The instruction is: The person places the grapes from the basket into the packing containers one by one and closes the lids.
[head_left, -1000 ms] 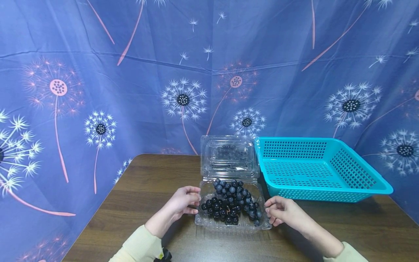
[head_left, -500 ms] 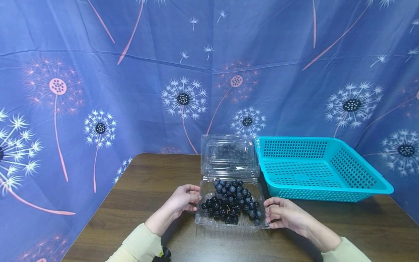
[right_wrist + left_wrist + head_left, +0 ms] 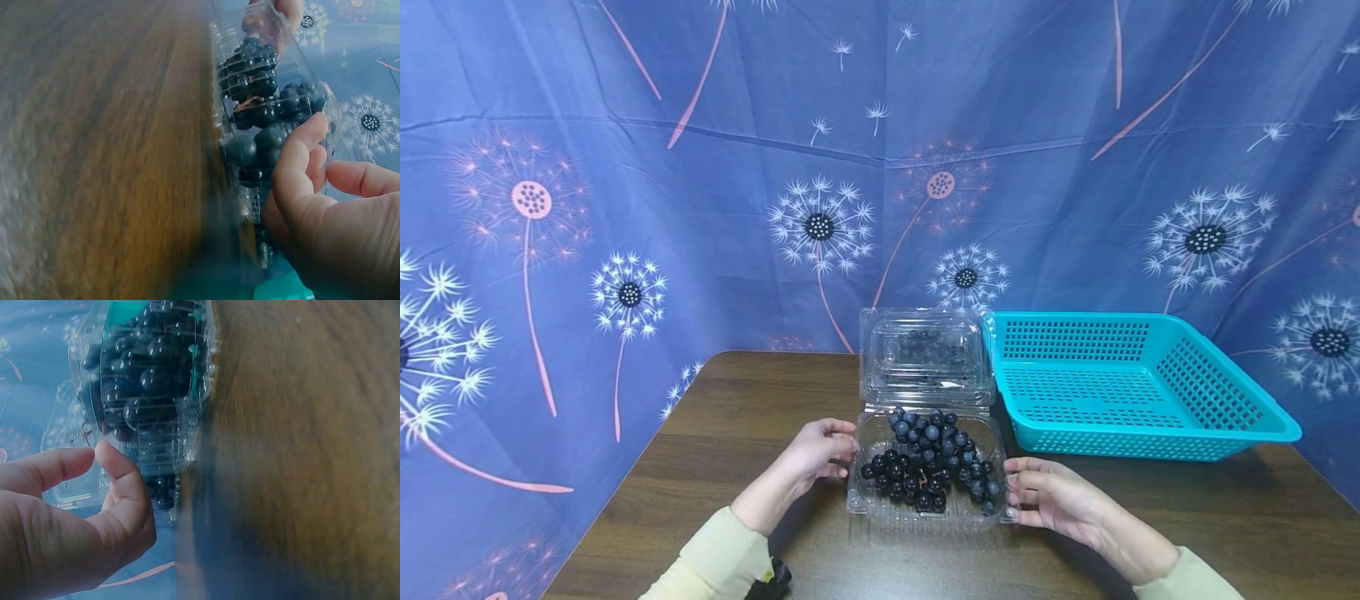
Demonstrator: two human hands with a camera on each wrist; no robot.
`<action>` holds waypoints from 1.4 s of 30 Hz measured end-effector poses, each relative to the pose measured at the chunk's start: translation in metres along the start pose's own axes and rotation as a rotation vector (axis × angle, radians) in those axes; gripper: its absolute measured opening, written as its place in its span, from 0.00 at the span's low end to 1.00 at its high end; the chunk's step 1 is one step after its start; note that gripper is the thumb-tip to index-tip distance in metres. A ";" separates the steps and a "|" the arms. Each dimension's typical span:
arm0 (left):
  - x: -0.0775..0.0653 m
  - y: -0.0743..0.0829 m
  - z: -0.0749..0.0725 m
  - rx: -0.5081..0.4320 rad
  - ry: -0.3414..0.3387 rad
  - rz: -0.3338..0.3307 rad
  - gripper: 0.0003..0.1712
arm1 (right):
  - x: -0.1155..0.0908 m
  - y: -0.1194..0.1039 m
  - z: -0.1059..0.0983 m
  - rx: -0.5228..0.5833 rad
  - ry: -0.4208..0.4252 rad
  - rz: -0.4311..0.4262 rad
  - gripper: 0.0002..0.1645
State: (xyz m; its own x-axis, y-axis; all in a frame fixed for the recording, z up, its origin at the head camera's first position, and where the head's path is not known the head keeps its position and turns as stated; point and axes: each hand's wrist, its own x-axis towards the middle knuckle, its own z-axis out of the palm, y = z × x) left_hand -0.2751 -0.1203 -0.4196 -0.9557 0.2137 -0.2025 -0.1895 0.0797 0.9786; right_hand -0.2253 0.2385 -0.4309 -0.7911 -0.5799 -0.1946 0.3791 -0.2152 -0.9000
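A clear plastic clamshell box point(image 3: 887, 512) stands on the table, its lid point(image 3: 872, 367) raised at the back. Inside lie bunches of dark grapes point(image 3: 928, 433), with a bit of stem showing. My left hand point(image 3: 816, 454) is at the box's left side, loosely bent fingers right at the rim. In the left wrist view its thumb and index fingertip come close together by the box's edge. At the opposite side, my right hand point(image 3: 1052, 496) rests its bent fingers point(image 3: 297, 169) against the box wall, thumb apart from the index finger.
A turquoise perforated basket point(image 3: 1150, 446) stands right behind the right hand, its left end beside the box lid. A blue dandelion-print cloth point(image 3: 700, 208) hangs behind the wooden table point(image 3: 760, 383). A small black object point(image 3: 771, 579) shows by the left sleeve.
The right hand's fingers have spread and lie along the box's side. The left hand has shifted slightly left and up. Box, grapes and basket stay put.
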 end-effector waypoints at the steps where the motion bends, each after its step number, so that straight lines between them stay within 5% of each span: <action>1: 0.001 0.000 -0.001 0.003 0.004 0.000 0.24 | 0.000 0.000 0.001 0.014 0.000 0.002 0.13; 12: 0.014 0.006 -0.007 0.021 0.032 -0.014 0.23 | -0.001 0.002 0.008 0.118 0.011 0.019 0.16; 42: 0.058 0.064 -0.008 -0.026 0.173 0.054 0.20 | 0.002 0.005 0.008 0.170 0.032 0.023 0.15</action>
State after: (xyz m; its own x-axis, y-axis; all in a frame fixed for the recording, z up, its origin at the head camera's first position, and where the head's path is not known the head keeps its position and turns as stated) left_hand -0.3441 -0.1105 -0.3685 -0.9887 0.0466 -0.1424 -0.1402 0.0471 0.9890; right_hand -0.2211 0.2305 -0.4324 -0.7951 -0.5615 -0.2293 0.4709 -0.3332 -0.8168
